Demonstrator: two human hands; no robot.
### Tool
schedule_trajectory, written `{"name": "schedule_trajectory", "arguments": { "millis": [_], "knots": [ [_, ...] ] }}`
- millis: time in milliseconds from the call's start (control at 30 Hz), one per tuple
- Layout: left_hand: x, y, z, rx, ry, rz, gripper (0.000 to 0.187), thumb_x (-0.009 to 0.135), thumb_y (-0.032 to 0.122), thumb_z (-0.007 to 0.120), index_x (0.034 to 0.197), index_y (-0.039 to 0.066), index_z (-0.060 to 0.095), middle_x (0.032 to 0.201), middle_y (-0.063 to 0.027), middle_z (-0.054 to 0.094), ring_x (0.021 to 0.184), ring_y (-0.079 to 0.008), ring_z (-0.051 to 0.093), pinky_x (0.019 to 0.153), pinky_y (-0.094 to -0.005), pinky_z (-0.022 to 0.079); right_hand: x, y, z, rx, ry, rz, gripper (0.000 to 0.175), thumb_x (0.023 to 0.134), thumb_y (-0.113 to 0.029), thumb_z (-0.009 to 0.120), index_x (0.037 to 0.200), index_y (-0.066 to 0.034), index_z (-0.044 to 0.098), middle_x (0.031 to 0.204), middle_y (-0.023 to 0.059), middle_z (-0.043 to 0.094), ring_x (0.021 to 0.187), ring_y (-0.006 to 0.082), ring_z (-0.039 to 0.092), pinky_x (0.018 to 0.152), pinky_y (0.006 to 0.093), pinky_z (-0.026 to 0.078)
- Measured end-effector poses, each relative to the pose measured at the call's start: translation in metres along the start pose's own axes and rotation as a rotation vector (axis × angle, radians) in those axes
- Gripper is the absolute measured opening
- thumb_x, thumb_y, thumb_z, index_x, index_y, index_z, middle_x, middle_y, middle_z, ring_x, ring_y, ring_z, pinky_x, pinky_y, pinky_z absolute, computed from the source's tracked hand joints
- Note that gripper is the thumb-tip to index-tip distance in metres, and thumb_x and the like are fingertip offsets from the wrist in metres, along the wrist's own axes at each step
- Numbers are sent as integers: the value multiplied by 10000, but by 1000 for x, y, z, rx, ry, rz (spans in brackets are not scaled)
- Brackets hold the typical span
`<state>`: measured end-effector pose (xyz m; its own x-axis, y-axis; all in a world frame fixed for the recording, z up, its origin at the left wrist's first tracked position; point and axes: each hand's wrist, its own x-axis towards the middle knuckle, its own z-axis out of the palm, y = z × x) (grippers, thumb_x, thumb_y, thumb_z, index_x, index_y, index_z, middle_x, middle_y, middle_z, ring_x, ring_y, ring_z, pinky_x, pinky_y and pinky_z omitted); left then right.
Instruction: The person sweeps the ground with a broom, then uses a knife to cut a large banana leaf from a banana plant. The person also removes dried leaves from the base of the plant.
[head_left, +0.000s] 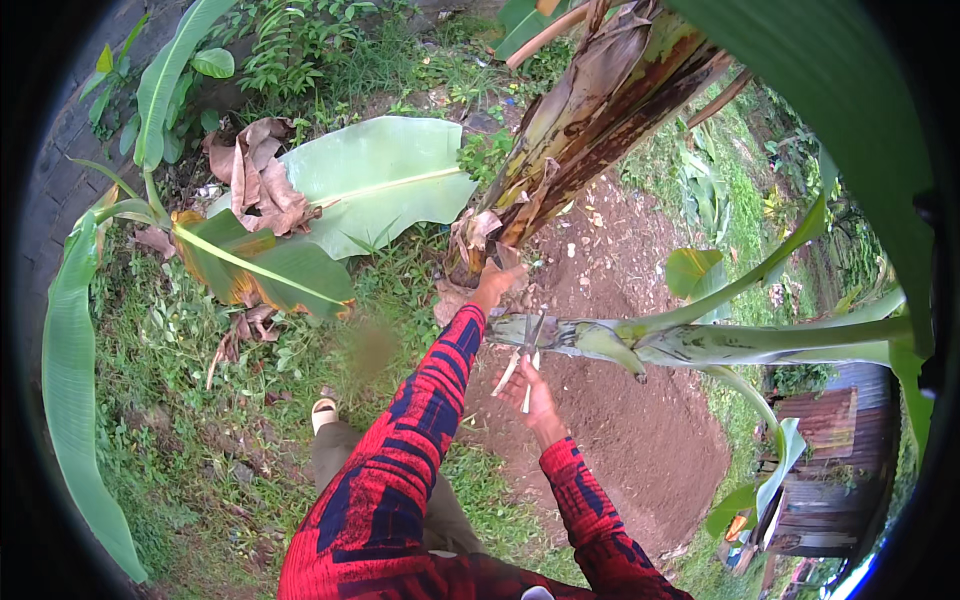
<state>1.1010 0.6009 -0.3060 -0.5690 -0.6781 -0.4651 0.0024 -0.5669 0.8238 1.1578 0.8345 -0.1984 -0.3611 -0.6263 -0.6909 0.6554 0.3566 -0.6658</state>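
Note:
My left hand (499, 283) reaches to the base of a thick banana stem (577, 142) with dry, brown sheaths. Its fingers are at a dry leaf piece there; whether they grip it is hard to see. Lower down, my right hand (534, 397) holds garden shears (529, 356) with pale handles and metal blades spread apart. The blades lie against the lower part of a slimmer green banana stem (600, 337).
Cut green banana leaves (382, 180) and crumpled dry leaves (262, 180) lie on grass at the left. Bare brown soil (622, 427) surrounds the stems' right side. A large banana leaf (840, 112) overhangs at upper right. Rusty metal sheets (825, 465) stand at lower right.

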Motion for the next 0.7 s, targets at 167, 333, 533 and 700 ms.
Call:
{"name": "schedule_trajectory", "arguments": {
  "millis": [167, 333, 533, 700],
  "knots": [
    [39, -35, 34, -104, 119, -139, 984, 603, 348, 812, 1318, -27, 250, 1301, -174, 395, 1123, -293, 456, 884, -463, 399, 9, 35, -32, -48, -1, -155, 520, 891, -467, 471, 1164, -23, 468, 1055, 149, 583, 986, 267, 555, 863, 398, 415],
    [51, -44, 10, -220, 112, 127, 353, 713, 167, 737, 968, 17, 544, 892, -68, 597, 764, -146, 543, 706, -297, 449, 22, 45, -42, -56, 34, -95, 465, 877, -409, 538, 1131, -21, 502, 971, 124, 614, 880, 228, 608, 770, 345, 485],
    [22, -15, -96, 144, -244, 204, 225, 796, 150, 694, 952, 31, 585, 841, 16, 602, 729, -69, 532, 674, -229, 436, 83, -4, -28, -399, 30, -115, 350, 837, -415, 595, 896, -69, 586, 744, 3, 561, 641, 93, 512, 603, 258, 422],
    [26, 8, -121, 450, -293, 275, 169, 866, 189, 615, 919, 28, 614, 814, 27, 601, 731, -53, 506, 692, -226, 428, 155, -43, -9, -563, 16, 26, 410, 785, -466, 637, 896, -71, 617, 716, -6, 547, 604, 86, 494, 522, 251, 399]
  ]
}}
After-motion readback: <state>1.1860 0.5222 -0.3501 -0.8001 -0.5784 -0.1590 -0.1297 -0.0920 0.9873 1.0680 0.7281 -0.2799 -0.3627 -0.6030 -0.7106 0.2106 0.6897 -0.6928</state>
